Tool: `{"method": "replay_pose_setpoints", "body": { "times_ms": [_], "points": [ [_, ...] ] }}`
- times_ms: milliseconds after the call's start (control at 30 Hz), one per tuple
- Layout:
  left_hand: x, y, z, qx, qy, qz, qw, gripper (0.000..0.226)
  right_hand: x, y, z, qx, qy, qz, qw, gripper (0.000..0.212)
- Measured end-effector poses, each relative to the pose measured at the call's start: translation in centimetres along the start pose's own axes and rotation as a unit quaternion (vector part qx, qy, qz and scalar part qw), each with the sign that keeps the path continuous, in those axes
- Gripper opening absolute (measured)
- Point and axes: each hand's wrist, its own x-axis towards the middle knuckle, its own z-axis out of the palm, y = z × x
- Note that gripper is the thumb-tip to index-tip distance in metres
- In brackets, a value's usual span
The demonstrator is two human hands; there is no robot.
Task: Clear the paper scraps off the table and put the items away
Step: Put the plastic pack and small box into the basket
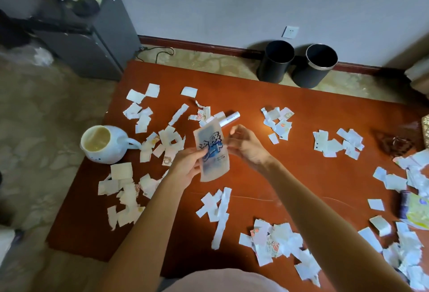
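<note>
Torn white paper scraps [216,208] lie scattered over the reddish-brown table [301,175], in heaps at the left, middle, right and near edge. Above the table's middle my left hand [188,164] grips the lower left side of a tan packet with blue print [212,152], held upright. My right hand [246,143] pinches the packet's upper right edge. A white tube [229,118] lies just beyond the packet. A white round mug [104,144] stands at the table's left edge.
Two dark round bins [276,61] [313,66] stand on the carpet by the wall beyond the table. A dark cabinet [92,43] is at the far left. A yellow-green packet [417,210] and a dark glass dish [397,143] sit at the table's right side.
</note>
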Motion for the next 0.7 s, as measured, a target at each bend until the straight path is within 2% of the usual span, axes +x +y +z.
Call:
{"method": "replay_pose_setpoints", "body": {
  "times_ms": [67, 100, 167, 233, 333, 500, 633, 700],
  "points": [
    [1.2, 1.2, -0.1, 0.015, 0.059, 0.036, 0.997, 0.018, 2.1, -0.5, -0.1, -0.045, 0.050, 0.029, 0.997, 0.008],
    [1.8, 1.8, -0.4, 0.041, 0.097, 0.052, 0.993, 0.017, 3.5, -0.5, -0.2, -0.080, 0.097, 0.054, 0.991, 0.008],
    [2.8, 2.8, -1.0, 0.112, 0.160, 0.080, 0.977, 0.020, 6.3, -0.3, -0.7, -0.144, 0.201, 0.125, 0.961, 0.030],
    [3.7, 3.7, -1.8, 0.150, 0.194, 0.100, 0.964, 0.028, 8.3, -0.2, -0.7, -0.197, 0.249, 0.170, 0.933, 0.039],
    [4.7, 4.7, -2.5, 0.182, 0.204, 0.119, 0.955, 0.032, 10.6, -0.1, -0.4, -0.245, 0.272, 0.196, 0.910, 0.048],
    [5.5, 5.5, -2.6, 0.210, 0.193, 0.129, 0.950, 0.029, 11.9, 0.1, -0.6, -0.267, 0.290, 0.222, 0.892, 0.037],
    [5.2, 5.5, -2.2, 0.218, 0.178, 0.130, 0.951, 0.012, 10.9, 0.7, -1.1, -0.257, 0.281, 0.229, 0.896, 0.037],
    [4.6, 5.2, -1.8, 0.215, 0.180, 0.126, 0.952, 0.009, 9.3, 0.8, -1.5, -0.240, 0.263, 0.243, 0.902, 0.030]
  ]
}}
